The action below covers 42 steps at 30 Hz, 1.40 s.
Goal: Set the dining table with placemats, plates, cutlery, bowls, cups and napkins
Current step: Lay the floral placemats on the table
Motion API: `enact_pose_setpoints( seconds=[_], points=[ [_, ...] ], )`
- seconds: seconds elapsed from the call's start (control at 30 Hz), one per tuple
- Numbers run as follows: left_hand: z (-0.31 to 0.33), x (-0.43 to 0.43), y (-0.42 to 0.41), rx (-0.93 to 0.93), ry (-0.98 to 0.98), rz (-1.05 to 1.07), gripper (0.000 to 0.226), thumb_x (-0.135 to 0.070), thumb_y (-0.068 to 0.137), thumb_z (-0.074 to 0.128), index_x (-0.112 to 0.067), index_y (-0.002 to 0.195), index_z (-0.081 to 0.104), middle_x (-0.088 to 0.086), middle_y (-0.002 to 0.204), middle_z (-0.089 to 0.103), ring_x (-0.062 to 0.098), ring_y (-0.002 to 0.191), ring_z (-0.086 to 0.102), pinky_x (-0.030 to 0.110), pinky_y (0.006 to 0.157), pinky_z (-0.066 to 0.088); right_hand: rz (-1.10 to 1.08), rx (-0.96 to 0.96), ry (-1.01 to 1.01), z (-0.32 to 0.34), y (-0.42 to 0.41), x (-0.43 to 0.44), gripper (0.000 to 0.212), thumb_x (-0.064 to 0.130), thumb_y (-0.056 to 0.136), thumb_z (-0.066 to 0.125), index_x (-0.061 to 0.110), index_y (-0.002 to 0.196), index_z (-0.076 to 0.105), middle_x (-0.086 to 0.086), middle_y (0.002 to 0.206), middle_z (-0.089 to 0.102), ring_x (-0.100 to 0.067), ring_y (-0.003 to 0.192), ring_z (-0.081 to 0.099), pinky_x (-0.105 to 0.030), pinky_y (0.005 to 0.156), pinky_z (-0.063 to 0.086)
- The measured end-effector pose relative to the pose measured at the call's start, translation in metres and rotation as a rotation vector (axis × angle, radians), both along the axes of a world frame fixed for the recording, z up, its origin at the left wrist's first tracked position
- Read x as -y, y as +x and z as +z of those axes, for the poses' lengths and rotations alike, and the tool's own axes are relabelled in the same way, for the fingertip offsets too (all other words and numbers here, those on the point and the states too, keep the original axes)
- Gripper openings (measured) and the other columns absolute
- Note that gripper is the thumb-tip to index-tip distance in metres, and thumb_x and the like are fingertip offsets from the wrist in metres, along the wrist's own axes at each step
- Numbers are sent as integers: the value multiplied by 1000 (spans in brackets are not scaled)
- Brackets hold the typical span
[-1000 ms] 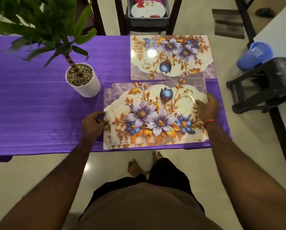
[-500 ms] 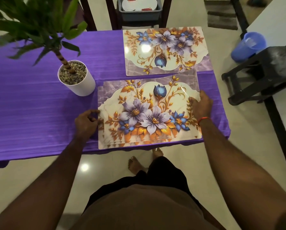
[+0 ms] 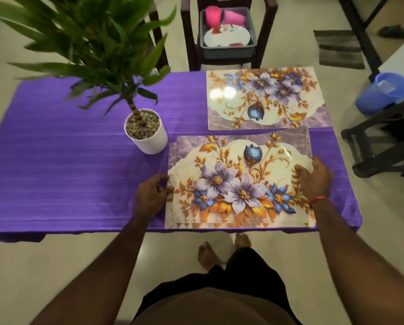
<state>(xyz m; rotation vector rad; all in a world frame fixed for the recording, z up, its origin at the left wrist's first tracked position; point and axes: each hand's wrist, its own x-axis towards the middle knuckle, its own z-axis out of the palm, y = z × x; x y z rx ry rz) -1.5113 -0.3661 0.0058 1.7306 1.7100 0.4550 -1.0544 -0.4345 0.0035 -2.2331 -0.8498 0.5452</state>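
Note:
A stack of floral placemats (image 3: 233, 179) lies at the near right of the purple table (image 3: 67, 170). My left hand (image 3: 150, 195) pinches the stack's left edge with curled fingers. My right hand (image 3: 314, 178) grips the top mat's right edge, which looks slightly raised at the far corner. One more floral placemat (image 3: 266, 97) lies flat at the far right of the table. A grey tub (image 3: 228, 49) on a chair beyond the table holds a white plate (image 3: 226, 37) and pink cups (image 3: 224, 17).
A potted plant in a white pot (image 3: 147, 132) stands just left of the stack, its leaves spreading over the far left. A dark stool (image 3: 383, 137) and a blue bucket (image 3: 383, 92) stand to the right of the table.
The view has tilted up, showing the tub with cups. My hands stay on the stack's two side edges, and the top mat's right side has lifted a little.

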Motion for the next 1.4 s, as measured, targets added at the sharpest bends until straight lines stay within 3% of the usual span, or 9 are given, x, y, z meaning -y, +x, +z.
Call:
enact_pose_setpoints(
  seconds=[0.13,0.33,0.47,0.63,0.77,0.9,1.07,1.2,1.4],
  points=[
    [1,0,-1,25,2,3,34,-22,86,82,-18,118,71,-8,68,66,9,63,63,29,62,54,16,11,8,1,-2,2,21,23,95,66,11,112,61,-15,110,68,-32,104,63,-43,84,52],
    [4,1,-2,34,-17,35,30,-19,90,78,-17,119,70,-15,74,63,1,65,62,17,57,50,31,38,33,5,-9,-2,17,14,91,70,4,103,62,-20,102,69,-32,92,62,-33,76,42],
    [5,0,-3,28,-24,43,34,-23,88,80,-18,120,71,-15,69,63,2,63,62,14,56,43,19,35,-6,6,-9,-2,19,16,92,70,5,104,62,-18,104,68,-32,96,62,-34,76,45],
    [-1,2,-3,3,-8,23,35,-25,88,79,-21,122,68,-6,67,64,9,63,62,26,58,45,-11,-42,39,9,-8,-2,18,17,90,72,13,105,65,-7,104,71,-25,98,67,-47,86,58],
    [-4,5,-1,-36,-4,2,39,-23,89,77,-20,126,65,0,71,64,21,70,61,33,62,42,-39,-138,70,10,-4,-1,15,17,89,74,14,101,66,-1,101,73,-20,96,69,-41,82,60],
    [-3,6,3,-31,-19,24,39,-19,90,76,-19,127,64,3,74,62,16,68,58,32,59,41,-44,-214,82,11,6,5,21,19,92,71,12,111,66,0,104,72,-17,97,70,-28,72,58],
    [-5,7,7,-63,-40,66,39,-20,92,74,-24,130,63,1,79,66,22,77,64,38,68,51,-10,-213,21,3,23,10,28,23,91,72,14,117,65,-1,110,71,-19,100,68,-36,81,58],
    [-5,9,9,-65,-73,87,41,-17,93,71,-29,130,60,1,80,69,21,78,68,38,66,53,21,-218,29,6,24,10,24,21,92,72,14,113,63,2,106,69,-17,97,66,-24,70,52],
    [2,9,18,-44,-106,113,43,-8,92,72,-21,131,61,8,82,69,23,76,67,31,56,45,66,-281,129,14,16,0,17,12,92,69,21,104,62,19,92,67,9,83,66,-6,63,49]
  ],
)
